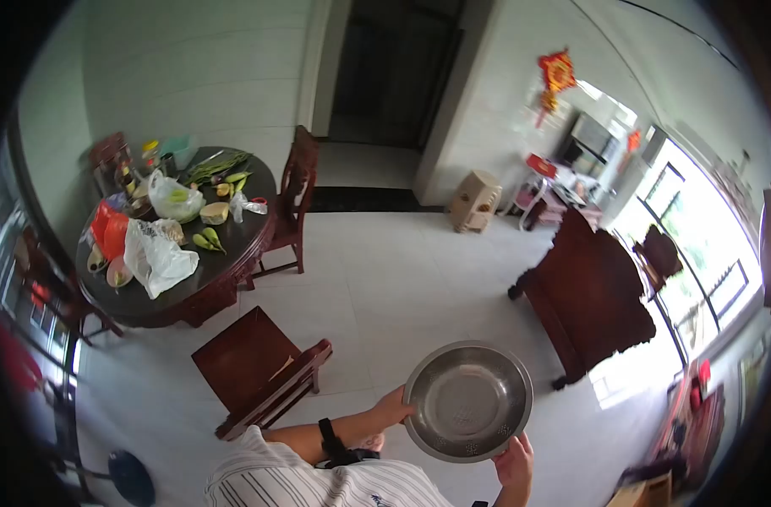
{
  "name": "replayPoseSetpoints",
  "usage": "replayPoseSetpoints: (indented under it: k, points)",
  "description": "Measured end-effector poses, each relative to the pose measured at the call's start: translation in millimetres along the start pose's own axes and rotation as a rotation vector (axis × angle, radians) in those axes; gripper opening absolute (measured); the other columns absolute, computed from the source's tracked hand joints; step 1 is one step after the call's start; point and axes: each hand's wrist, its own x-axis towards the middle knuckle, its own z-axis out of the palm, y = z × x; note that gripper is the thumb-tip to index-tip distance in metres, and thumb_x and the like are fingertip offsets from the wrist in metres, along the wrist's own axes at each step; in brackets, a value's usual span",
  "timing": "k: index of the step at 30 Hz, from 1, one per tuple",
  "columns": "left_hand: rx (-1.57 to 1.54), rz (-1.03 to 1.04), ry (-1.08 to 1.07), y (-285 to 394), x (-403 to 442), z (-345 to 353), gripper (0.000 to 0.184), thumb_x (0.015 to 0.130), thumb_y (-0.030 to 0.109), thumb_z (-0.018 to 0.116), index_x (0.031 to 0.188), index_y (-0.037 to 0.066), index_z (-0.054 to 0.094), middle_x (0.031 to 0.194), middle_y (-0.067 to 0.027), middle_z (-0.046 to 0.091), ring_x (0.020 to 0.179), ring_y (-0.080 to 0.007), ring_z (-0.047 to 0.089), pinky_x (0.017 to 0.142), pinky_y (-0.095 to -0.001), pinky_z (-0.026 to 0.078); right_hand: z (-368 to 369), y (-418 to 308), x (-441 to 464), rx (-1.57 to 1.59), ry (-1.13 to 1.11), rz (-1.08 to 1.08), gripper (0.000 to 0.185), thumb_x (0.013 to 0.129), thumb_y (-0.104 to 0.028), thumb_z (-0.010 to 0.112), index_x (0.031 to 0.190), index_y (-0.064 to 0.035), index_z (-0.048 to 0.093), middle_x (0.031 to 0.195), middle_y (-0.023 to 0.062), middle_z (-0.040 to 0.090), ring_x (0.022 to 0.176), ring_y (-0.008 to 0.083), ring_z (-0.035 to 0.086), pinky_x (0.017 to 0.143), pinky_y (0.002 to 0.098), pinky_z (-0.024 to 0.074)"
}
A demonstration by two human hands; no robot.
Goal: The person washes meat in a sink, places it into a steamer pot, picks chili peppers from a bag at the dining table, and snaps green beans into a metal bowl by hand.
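Note:
A round metal basin (466, 393) with small perforations near its lower rim is held out in front of my body, its hollow side facing me. Nothing lies inside it. My left hand (392, 407) grips the rim on the left, the thumb on the near side and the other fingers hidden behind. At the lower right, my right hand (514, 460) holds the rim in the same way. A black band (333, 439) wraps my left wrist.
A dark round table (259, 182) at left carries plastic bags, green vegetables and jars. Wooden chairs (246, 351) stand around it, one close to my left. A large carved wooden seat (584, 296) is at right. A beige stool (475, 201) stands by the wall near a doorway.

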Motion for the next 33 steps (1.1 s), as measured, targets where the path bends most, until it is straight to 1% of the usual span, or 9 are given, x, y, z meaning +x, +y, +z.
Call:
replayPoseSetpoints:
  k: [3, 5, 7, 8, 10, 14, 18, 25, 33]
  points:
    - [-0.057, -0.087, 0.086, 21.0, 60.3, -2.4, 0.054, 0.074, 0.007, 0.056, 0.125, 0.007, 0.038, 0.098, -0.0076, 0.056, 0.079, -0.0143, 0.058, 0.067, -0.0309, 0.052, -40.6, -28.3, 78.7, -0.040, 0.009, 0.084, 0.030, 0.090, -0.016, 0.047, 0.117, -0.0025, 0.046, 0.073, 0.0049, 0.060, 0.067, 0.0175, 0.059, 0.060, 0.0323, 0.0499]
    - [-0.121, -0.118, 0.159, 36.9, 101.5, -12.2, 0.054, 0.074, 0.007, 0.055, 0.125, 0.007, 0.039, 0.098, -0.0074, 0.056, 0.079, -0.0144, 0.059, 0.068, -0.0314, 0.052, -91.0, -47.6, 149.5, -0.102, -0.152, 0.109, 0.038, 0.082, -0.013, 0.060, 0.115, 0.0004, 0.046, 0.101, 0.0101, 0.058, 0.086, 0.0188, 0.059, 0.074, 0.0336, 0.0513]
    - [-0.240, -0.037, 0.219, 52.1, 130.2, -28.1, 0.053, 0.075, 0.006, 0.053, 0.126, 0.008, 0.038, 0.099, -0.0073, 0.056, 0.078, -0.0152, 0.059, 0.070, -0.0333, 0.052, -167.4, -29.4, 222.2, -0.877, 0.442, 0.158, 0.029, 0.084, -0.020, 0.056, 0.110, -0.0070, 0.053, 0.079, 0.0106, 0.061, 0.077, 0.0235, 0.061, 0.070, 0.0402, 0.0495]
    - [-0.288, -0.019, 0.256, 64.6, 139.3, -34.1, 0.051, 0.076, 0.004, 0.051, 0.124, 0.008, 0.037, 0.098, -0.0078, 0.055, 0.077, -0.0157, 0.058, 0.066, -0.0336, 0.053, -179.0, -25.9, 237.4, -0.875, 0.420, 0.181, 0.029, 0.084, -0.020, 0.056, 0.110, -0.0070, 0.053, 0.079, 0.0106, 0.061, 0.077, 0.0235, 0.061, 0.070, 0.0402, 0.0495]
    - [-0.347, -0.004, 0.405, 71.8, 160.5, -56.9, 0.050, 0.076, 0.005, 0.051, 0.124, 0.009, 0.036, 0.097, -0.0080, 0.055, 0.075, -0.0160, 0.058, 0.063, -0.0328, 0.052, -195.4, -15.8, 266.3, -2.337, 0.206, -0.090, 0.035, 0.074, -0.022, 0.066, 0.106, -0.0090, 0.057, 0.095, 0.0160, 0.059, 0.093, 0.0300, 0.056, 0.082, 0.0440, 0.0451]
    - [-0.519, 0.087, 0.699, 62.6, 206.8, -128.7, 0.043, 0.075, 0.005, 0.054, 0.115, 0.010, 0.037, 0.088, -0.0070, 0.053, 0.066, -0.0165, 0.055, 0.054, -0.0321, 0.052, -202.1, 8.7, 392.2, -2.039, -0.030, 0.139, 0.038, 0.070, -0.020, 0.068, 0.104, -0.0062, 0.059, 0.106, 0.0154, 0.055, 0.105, 0.0316, 0.049, 0.091, 0.0387, 0.0407]
    - [-0.768, 0.174, 1.026, 68.5, 232.7, -190.3, 0.042, 0.075, 0.004, 0.054, 0.110, 0.009, 0.031, 0.083, -0.0079, 0.049, 0.043, -0.0184, 0.049, 0.048, -0.0342, 0.051, -153.6, 32.4, 552.0, -1.966, -0.329, -0.130, 0.032, 0.069, -0.018, 0.066, 0.099, -0.0077, 0.061, 0.099, 0.0148, 0.058, 0.101, 0.0306, 0.052, 0.089, 0.0385, 0.0418]
    - [-0.889, 0.552, 1.413, 108.6, 244.1, -266.8, 0.011, 0.080, 0.008, 0.054, 0.090, 0.004, 0.050, 0.079, -0.0061, 0.052, 0.070, -0.0175, 0.053, 0.065, -0.0333, 0.053, 152.8, 143.8, 768.5, -2.212, -0.998, -0.654, 0.016, 0.081, -0.017, 0.049, 0.079, -0.0072, 0.060, 0.083, 0.0145, 0.059, 0.080, 0.0313, 0.058, 0.070, 0.0427, 0.0463]
    - [-1.027, 0.669, 1.616, 98.4, 245.0, -386.3, 0.024, 0.077, 0.003, 0.051, 0.099, 0.010, 0.046, 0.079, -0.0017, 0.050, 0.070, -0.0135, 0.053, 0.063, -0.0311, 0.051, 407.4, 295.9, 823.5, -1.696, -1.597, -1.132, 0.014, 0.079, -0.013, 0.049, 0.088, -0.0081, 0.059, 0.100, 0.0115, 0.057, 0.107, 0.0269, 0.049, 0.098, 0.0460, 0.0302]
